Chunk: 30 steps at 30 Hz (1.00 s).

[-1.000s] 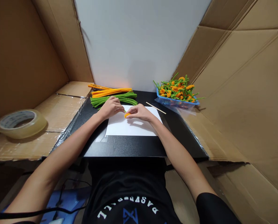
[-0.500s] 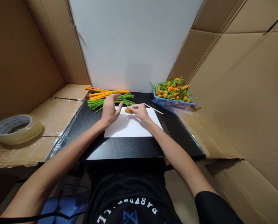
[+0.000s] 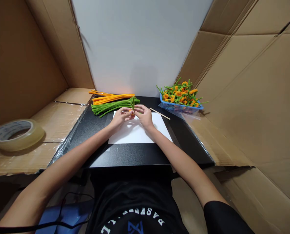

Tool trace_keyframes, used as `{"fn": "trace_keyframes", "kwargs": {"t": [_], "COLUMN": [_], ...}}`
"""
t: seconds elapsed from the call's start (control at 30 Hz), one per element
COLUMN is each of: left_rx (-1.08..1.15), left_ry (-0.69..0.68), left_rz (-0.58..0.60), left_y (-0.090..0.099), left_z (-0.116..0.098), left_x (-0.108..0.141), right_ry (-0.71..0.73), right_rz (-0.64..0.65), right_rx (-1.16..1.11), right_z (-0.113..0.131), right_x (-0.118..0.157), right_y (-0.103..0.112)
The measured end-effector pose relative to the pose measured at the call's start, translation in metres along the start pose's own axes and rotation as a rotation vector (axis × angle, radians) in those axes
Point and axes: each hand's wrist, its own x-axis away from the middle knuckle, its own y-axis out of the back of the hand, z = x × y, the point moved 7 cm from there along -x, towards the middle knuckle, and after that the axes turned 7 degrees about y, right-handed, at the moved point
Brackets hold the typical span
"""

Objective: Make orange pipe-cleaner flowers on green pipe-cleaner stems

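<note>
Progress: partly complete, as judged from the layout. One flower (image 3: 131, 112) is in hand; its orange head and green stem (image 3: 133, 103) are already together. Whether the join is secured cannot be determined, as the fingers cover it. A blue basket (image 3: 176, 107) at the far right of the surface (image 3: 132, 156) holds a heap of similar orange-and-green pieces, which appear finished. Loose orange strips (image 3: 113, 97) and green strips (image 3: 110, 107) lie at the far left, apparently unused stock, so more work of the same kind could be left. The piece in hand is not yet in the basket.

Location: the flower is held above the far part of the white paper (image 3: 140, 135), between the left hand (image 3: 120, 117) and the right hand (image 3: 145, 116).

Orientation: the head sits at the near end, among the fingertips. The stem's long axis runs up the view, away from the wearer, with a green strand curving off to the left. Whether it stands plumb or leans toward the wall cannot be established from this single view.

Fingers: both sets drawn narrow, pinching the flower around its head. The exact contact of each fingertip is partly hidden.
</note>
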Motion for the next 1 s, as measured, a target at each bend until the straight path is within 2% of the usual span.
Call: {"fn": "trace_keyframes", "kwargs": {"t": [0.2,0.3,0.47,0.7,0.87,1.0], "left_rx": [0.082,0.131,0.105,0.003,0.036,0.049], "left_ry": [-0.017,0.0,0.009,-0.088,0.02,0.058], "left_rz": [-0.009,-0.041,-0.087,-0.015,-0.055,-0.089], "left_y": [-0.001,0.0,0.002,0.001,0.005,0.009], "left_z": [0.0,0.0,0.002,-0.001,0.005,0.008], "left_x": [0.001,0.002,0.002,0.005,0.0,-0.002], "right_ry": [0.144,0.189,0.211,0.206,0.179,0.22], "right_rz": [-0.048,-0.017,0.016,0.004,0.022,0.094], "right_rx": [0.247,0.3,0.37,0.371,0.35,0.378], "right_z": [0.011,0.013,0.012,0.006,0.006,0.013], "right_x": [0.001,0.001,0.0,0.003,0.005,0.008], "right_y": [0.005,0.004,0.0,-0.003,-0.003,-0.009]}}
